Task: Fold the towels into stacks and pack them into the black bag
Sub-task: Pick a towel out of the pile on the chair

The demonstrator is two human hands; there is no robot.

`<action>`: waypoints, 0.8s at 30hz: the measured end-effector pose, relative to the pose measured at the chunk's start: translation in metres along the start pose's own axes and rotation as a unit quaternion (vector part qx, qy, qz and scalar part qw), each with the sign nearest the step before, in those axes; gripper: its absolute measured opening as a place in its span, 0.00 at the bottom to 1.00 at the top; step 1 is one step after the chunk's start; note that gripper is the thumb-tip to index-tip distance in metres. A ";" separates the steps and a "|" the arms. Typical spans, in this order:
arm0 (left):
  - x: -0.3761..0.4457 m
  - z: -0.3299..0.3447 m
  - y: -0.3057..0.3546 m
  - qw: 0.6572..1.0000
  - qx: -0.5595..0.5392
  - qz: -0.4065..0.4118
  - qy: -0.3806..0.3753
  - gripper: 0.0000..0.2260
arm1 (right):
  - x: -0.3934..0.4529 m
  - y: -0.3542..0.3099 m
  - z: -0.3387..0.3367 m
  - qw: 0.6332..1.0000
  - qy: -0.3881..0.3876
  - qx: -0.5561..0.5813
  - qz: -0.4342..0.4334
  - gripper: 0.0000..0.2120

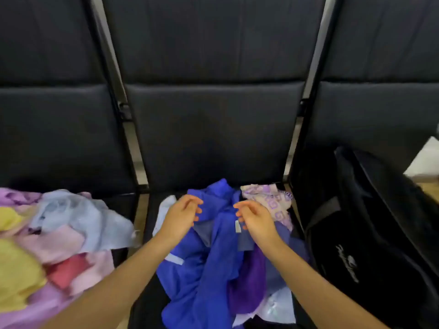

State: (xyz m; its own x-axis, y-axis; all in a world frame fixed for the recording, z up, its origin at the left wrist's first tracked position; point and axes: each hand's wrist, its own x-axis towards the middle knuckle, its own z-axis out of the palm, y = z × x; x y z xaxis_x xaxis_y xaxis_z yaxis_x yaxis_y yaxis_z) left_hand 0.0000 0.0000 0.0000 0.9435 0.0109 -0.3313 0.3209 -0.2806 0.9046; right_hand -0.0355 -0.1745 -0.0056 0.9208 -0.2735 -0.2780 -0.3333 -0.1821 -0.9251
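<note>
Landmark: the middle chair seat (pixel 213 138), black padded, one of three in a row.

Blue towel (pixel 213 257) lies crumpled on the front half of that seat, bunched into a ridge running toward me. Small white tag (pixel 237 226) on it, just beside my right fingers.

My left hand (pixel 181 216) hovers over the towel's left side, fingers loosely curled, tips apart, nothing in it. My right hand (pixel 255 217) mirrors it over the towel's right side, fingers loosely curled, also holding nothing. Fingertips of both sit very close to the fabric; can't tell if they touch it.

Purple towel (pixel 249 281) is tucked under the blue one on its right. Patterned lilac towel (pixel 273 200) sits at the seat's right edge, behind my right hand. Pale blue cloth (pixel 280 305) pokes out at the near right corner.

Left of the seat, on the neighbouring chair: loose pile of towels (pixel 59 238), pastel blue, pink, yellow, lilac, red, unfolded.

Right of the seat, on the other chair: black bag (pixel 368 233), lying slumped, white logo facing up.
</note>
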 end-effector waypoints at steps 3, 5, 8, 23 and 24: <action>0.014 0.018 -0.041 0.999 0.006 0.046 0.002 0.14 | 0.013 0.053 0.015 0.999 0.025 -0.027 -0.034 0.12; 0.025 0.029 -0.063 0.995 0.019 0.094 0.007 0.15 | 0.021 0.076 0.026 0.999 0.020 0.009 -0.045 0.05; 0.039 0.036 -0.082 0.983 0.035 0.179 0.033 0.16 | 0.031 0.092 0.035 0.994 0.008 0.045 -0.102 0.07; 0.029 0.051 -0.091 0.963 -0.052 0.256 -0.068 0.10 | 0.045 0.111 0.021 0.970 -0.020 0.109 -0.217 0.13; 0.025 0.047 -0.089 0.962 -0.103 0.237 -0.087 0.10 | 0.042 0.106 0.020 0.967 -0.030 0.114 -0.225 0.13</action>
State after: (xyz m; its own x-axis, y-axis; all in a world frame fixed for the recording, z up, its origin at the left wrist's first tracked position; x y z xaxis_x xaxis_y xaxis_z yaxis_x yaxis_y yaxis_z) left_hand -0.0092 -0.0196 -0.1013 0.9655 -0.2372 0.1076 -0.1153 -0.0189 0.9931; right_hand -0.0282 -0.1861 -0.1209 0.9747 -0.1578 0.1583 0.1513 -0.0556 -0.9869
